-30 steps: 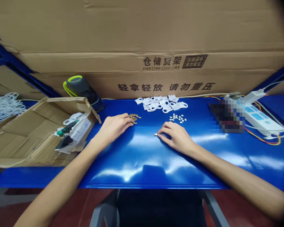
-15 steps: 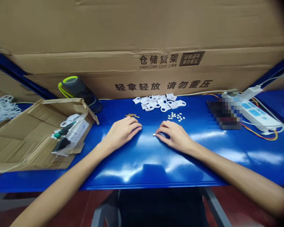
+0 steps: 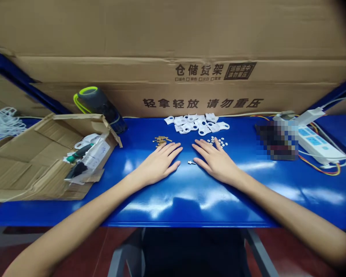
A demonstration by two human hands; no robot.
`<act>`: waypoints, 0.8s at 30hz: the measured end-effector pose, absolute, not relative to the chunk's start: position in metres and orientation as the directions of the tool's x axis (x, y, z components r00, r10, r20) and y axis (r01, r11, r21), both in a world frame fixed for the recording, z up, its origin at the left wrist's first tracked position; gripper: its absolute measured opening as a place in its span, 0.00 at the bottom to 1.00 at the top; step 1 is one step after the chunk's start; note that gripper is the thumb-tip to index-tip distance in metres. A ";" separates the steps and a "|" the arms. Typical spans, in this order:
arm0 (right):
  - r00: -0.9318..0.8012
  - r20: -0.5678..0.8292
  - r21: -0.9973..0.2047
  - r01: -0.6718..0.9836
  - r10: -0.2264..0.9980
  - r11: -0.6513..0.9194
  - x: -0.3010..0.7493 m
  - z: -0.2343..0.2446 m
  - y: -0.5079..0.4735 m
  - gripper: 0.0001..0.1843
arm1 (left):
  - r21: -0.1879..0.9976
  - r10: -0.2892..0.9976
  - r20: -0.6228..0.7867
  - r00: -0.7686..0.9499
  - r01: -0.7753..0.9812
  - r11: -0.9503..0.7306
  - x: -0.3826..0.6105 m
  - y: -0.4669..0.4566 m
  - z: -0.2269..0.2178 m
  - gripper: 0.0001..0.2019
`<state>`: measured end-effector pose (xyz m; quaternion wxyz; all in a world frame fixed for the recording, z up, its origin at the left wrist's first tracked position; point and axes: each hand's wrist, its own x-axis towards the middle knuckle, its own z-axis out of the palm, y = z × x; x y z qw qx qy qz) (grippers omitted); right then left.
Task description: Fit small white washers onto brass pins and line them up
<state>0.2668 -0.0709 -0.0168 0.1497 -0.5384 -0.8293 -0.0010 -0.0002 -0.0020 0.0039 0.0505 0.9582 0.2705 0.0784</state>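
Note:
My left hand [image 3: 160, 162] lies flat on the blue tabletop [image 3: 173, 192], fingers spread and nothing in it. Just beyond its fingertips is a small heap of brass-coloured strips [image 3: 161, 139]. My right hand [image 3: 215, 159] also rests flat with its fingers apart, holding nothing. Beside its thumb lies a small silvery metal part [image 3: 191, 162], in the gap between both hands. Several tiny white pieces [image 3: 222, 139] are scattered past the right fingers, which partly hide some of them. Farther back sits a pile of white ring-ended tags [image 3: 202, 125].
An open cardboard box [image 3: 25, 154] on the left holds a green-handled tool [image 3: 79, 153] and plastic bags. Behind it leans a dark bottle [image 3: 100, 107]. At right are a blurred-out dark object [image 3: 276, 140] and a white power strip [image 3: 313, 140] with cables. Large cardboard [image 3: 132, 77] stands behind.
My right hand has let go of the small metal part, which now lies on the table. Both hands have opened from curled to flat. The view has shifted slightly.

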 end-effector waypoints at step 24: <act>-0.372 0.226 -0.138 0.903 0.900 0.407 0.268 -0.010 -0.070 0.31 | 0.071 0.512 0.236 0.826 0.510 -0.857 -0.008 0.015 0.011 0.25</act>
